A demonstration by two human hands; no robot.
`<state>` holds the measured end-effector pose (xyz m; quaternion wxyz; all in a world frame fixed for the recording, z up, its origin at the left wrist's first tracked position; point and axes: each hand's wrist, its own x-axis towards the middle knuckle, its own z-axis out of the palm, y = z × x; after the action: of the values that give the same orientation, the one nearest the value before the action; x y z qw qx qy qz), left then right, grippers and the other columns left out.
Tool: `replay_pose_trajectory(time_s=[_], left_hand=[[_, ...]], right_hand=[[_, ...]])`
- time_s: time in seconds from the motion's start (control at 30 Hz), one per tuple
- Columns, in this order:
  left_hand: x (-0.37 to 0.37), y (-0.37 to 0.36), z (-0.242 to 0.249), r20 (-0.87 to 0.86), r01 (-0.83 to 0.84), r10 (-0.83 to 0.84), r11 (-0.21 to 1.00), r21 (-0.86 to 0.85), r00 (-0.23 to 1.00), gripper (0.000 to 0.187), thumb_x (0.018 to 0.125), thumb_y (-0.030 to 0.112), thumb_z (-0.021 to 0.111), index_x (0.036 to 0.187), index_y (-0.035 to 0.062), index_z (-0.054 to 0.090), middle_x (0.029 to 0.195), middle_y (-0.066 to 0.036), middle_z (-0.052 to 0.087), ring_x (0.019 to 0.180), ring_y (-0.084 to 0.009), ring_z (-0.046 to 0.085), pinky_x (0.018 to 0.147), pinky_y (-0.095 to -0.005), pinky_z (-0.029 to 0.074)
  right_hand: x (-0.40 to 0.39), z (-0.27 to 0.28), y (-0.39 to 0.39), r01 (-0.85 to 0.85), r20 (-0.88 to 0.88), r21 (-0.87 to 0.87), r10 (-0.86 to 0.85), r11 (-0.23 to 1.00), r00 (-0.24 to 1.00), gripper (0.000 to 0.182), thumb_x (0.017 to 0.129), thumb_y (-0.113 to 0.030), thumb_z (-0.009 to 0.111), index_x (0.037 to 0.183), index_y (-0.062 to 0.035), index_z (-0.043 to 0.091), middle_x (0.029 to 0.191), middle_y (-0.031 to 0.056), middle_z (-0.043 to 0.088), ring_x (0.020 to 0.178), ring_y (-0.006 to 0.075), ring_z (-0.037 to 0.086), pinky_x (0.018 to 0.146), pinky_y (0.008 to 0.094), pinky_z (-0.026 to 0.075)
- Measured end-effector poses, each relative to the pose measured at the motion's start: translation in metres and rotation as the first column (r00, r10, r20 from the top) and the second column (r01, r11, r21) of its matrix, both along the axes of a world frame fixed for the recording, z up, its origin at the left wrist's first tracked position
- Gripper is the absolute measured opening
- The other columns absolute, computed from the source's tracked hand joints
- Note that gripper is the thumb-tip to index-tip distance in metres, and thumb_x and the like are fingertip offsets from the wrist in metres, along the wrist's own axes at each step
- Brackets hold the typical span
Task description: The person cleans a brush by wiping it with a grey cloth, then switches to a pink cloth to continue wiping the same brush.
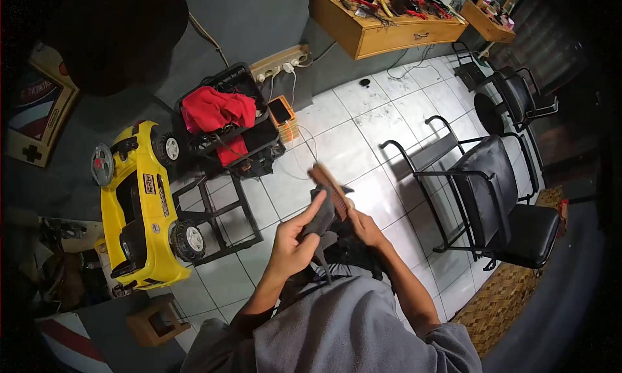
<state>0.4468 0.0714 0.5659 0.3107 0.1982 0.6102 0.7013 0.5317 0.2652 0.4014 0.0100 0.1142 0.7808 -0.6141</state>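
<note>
My left hand (295, 246) grips a dark grey, soft-looking item (319, 222) in front of my body, with a narrow strip hanging from it toward my lap. The index finger lies stretched along it, and I cannot make out its exact kind. In my right hand (368, 230) is a brush (329, 186) with a brown wooden back and reddish-brown bristles. The brush is tilted across the far end of the grey item, close against it; whether the bristles touch is hard to see. My right fingers are partly hidden behind the brush.
A yellow toy car (146, 211) stands at left beside a black metal frame (223, 243). Black crates (262, 130) carry red cloth (217, 108). A phone (280, 110) rests on an orange box. Black chairs (483, 185) stand at right; tools cover a wooden wall shelf (395, 37).
</note>
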Motion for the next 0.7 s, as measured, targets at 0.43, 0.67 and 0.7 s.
replay_pose_trajectory(time_s=[0.43, 0.67, 0.7], left_hand=[[0.020, 0.013, -0.046, 0.148, -0.332, 0.336, 0.942, -0.054, 0.930, 0.080, 0.078, -0.011, 0.034, 0.146, 0.0101, -0.003, 0.123, -0.010, 0.043, 0.066, -0.0055, 0.045, 0.051, -0.0188, 0.040], [0.018, -0.004, -0.093, 0.120, -0.357, 0.356, 0.934, -0.009, 0.927, 0.027, 0.083, 0.000, 0.049, 0.108, -0.0016, 0.061, 0.091, -0.009, 0.054, 0.072, -0.0161, 0.055, 0.060, -0.0267, 0.046], [0.015, -0.013, -0.088, -0.222, -0.248, 0.215, 0.959, -0.135, 0.951, 0.024, 0.082, 0.004, 0.053, 0.104, -0.0029, 0.061, 0.091, -0.012, 0.054, 0.077, -0.0205, 0.057, 0.065, -0.0288, 0.047]], right_hand=[[-0.003, 0.098, -0.024, -0.131, 0.035, -0.116, 0.136, 0.985, 0.990, 0.058, 0.071, -0.035, 0.076, 0.110, 0.0020, 0.053, 0.091, 0.0090, 0.057, 0.085, 0.0158, 0.053, 0.076, 0.0276, 0.043], [-0.007, 0.121, -0.038, -0.168, 0.031, 0.139, 0.165, 0.976, 0.986, 0.017, 0.069, -0.001, 0.057, 0.083, -0.0017, 0.046, 0.065, 0.0187, 0.047, 0.060, 0.0368, 0.050, 0.058, 0.0366, 0.042], [-0.005, 0.125, -0.033, -0.164, 0.054, 0.168, 0.157, 0.972, 0.986, 0.017, 0.070, -0.001, 0.058, 0.083, -0.0016, 0.047, 0.067, 0.0186, 0.049, 0.062, 0.0364, 0.052, 0.059, 0.0368, 0.043]])
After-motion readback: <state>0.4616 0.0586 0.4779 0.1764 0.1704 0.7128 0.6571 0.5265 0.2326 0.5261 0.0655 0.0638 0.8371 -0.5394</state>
